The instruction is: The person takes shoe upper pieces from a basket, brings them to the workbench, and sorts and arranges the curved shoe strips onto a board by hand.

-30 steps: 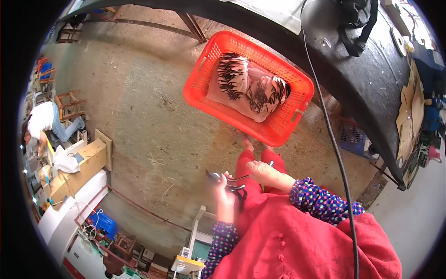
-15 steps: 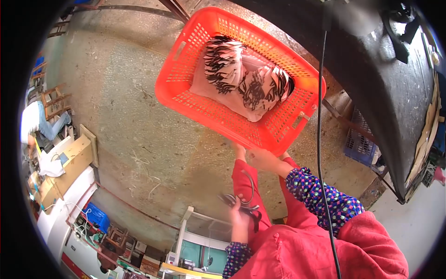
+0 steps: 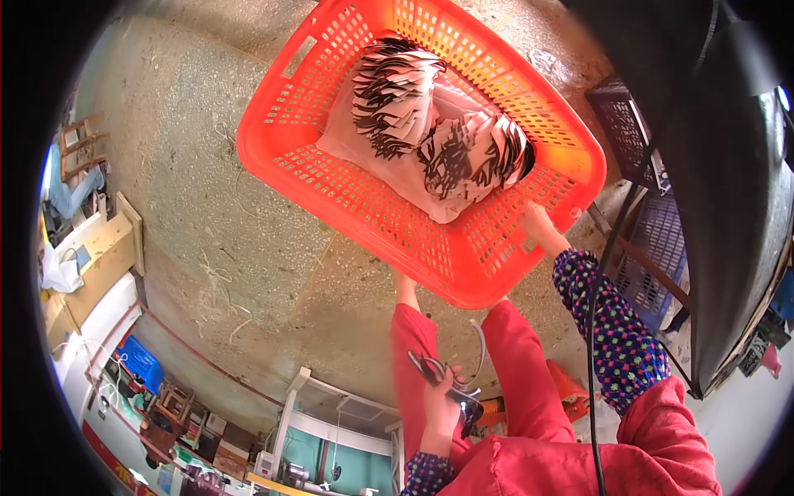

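A red-orange plastic basket (image 3: 273, 169) with slotted walls is on the floor in front of me. Inside it, two bundles of pale, black-edged pieces (image 3: 393, 99) rest on a pinkish plastic bag (image 3: 339, 140). My right hand (image 3: 542, 225) reaches over the basket's near right end, its fingers curled at the handle slot. Lower down, in front of my lap, my left hand (image 3: 440, 403) is closed around a few dark, curved strips (image 3: 430, 368); one thin grey strip loops upward. Their exact kind is unclear.
A dark, curved-edged surface (image 3: 728, 207) rises on the right, with blue crates (image 3: 653, 248) beneath it. A black cable (image 3: 592, 364) hangs down before me. Left are a wooden bench (image 3: 103, 252) and a seated person's legs (image 3: 70, 190). An orange object (image 3: 571, 384) lies beside my leg.
My right hand has moved from above my knees to the basket's right end. The basket appears larger and nearer, partly from a shifted view. My left hand still holds the strips.
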Motion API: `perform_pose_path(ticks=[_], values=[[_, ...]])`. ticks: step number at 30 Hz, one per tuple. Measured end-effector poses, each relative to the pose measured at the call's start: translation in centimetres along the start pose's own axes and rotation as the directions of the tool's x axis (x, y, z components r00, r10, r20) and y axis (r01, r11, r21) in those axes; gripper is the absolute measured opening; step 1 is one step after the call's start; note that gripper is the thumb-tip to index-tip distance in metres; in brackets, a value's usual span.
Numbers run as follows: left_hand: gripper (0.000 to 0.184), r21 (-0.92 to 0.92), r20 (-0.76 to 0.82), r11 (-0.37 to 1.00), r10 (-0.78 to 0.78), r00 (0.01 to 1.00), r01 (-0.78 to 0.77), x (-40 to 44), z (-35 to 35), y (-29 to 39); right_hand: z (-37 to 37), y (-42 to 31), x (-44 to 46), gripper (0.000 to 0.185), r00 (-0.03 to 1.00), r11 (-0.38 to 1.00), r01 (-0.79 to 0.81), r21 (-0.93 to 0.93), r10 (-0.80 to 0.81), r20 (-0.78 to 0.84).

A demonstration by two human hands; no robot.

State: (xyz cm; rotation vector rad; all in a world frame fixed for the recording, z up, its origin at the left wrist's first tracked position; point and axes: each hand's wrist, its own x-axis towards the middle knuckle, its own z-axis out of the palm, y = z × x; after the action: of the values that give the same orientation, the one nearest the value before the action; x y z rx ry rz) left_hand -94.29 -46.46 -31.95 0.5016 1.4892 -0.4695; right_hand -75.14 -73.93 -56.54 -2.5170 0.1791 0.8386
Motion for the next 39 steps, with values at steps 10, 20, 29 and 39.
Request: perform_pose_path(ticks=[10, 20, 29, 39], values=[[0.018, -0.031, 0.080, 0.999, -0.017, 0.997, 0.019, 7.4, -0.5, 1.3, 4.9, -1.2, 10.7, 0.070, 0.994, 0.986, -0.046, -0.158, 0.029, -0.108], [0.015, -0.029, 0.193, 0.998, -0.045, 0.980, 0.052, 9.3, 0.4, 1.0, 6.9, -7.0, 9.4, 0.056, 0.988, 0.748, -0.144, -0.648, 0.076, -0.131], [0.016, 0.151, 0.284, 0.986, 0.030, 0.958, -0.075, 10.2, 2.1, 2.5, 5.0, -13.1, 17.4, 0.032, 0.908, 0.890, 0.156, -0.429, -0.300, -0.293], [0.017, 0.157, 0.247, 0.982, 0.060, 0.967, -0.101, 10.4, 4.6, 5.8, -1.7, -24.5, 29.6, 0.108, 0.958, 0.920, 0.264, -0.289, -0.286, -0.035]])
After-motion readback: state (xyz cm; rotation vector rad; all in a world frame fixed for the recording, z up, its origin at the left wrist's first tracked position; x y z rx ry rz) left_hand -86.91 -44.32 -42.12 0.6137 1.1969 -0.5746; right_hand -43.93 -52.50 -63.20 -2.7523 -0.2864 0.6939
